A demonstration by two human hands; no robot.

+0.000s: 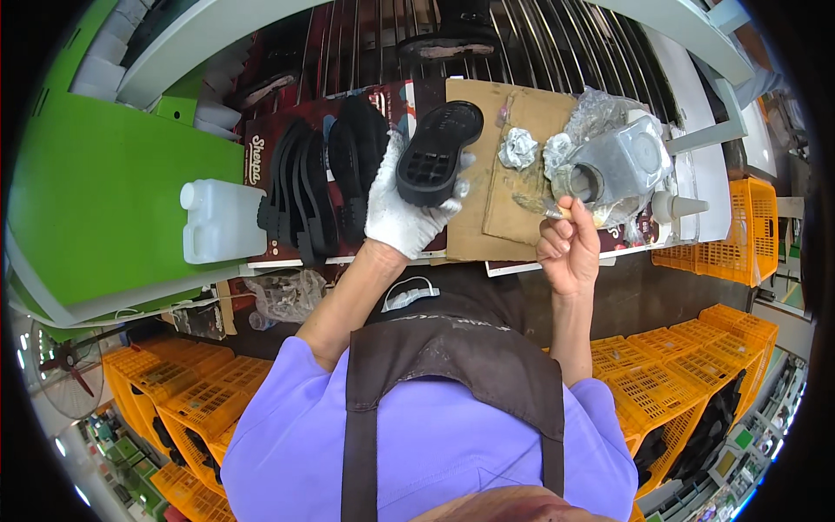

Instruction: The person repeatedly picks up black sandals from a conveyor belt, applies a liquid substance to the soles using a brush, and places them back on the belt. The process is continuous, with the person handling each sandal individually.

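My left hand (404,209), in a white glove, grips a black shoe sole (437,152) and holds it up with its ribbed inner side facing me. My right hand (570,252) is bare and pinches the wooden handle of a small brush (557,205), whose tip points into the mouth of a grey metal glue can (622,165) wrapped in clear plastic. A row of several black soles (317,187) stands on edge just left of my gloved hand.
A brown cardboard sheet (487,187) covers the bench under the can. A white plastic jug (217,222) lies at the left beside a green panel (113,200). A white cone nozzle (678,206) lies at right. Orange crates (661,383) are stacked below. Metal rack bars (557,39) run behind.
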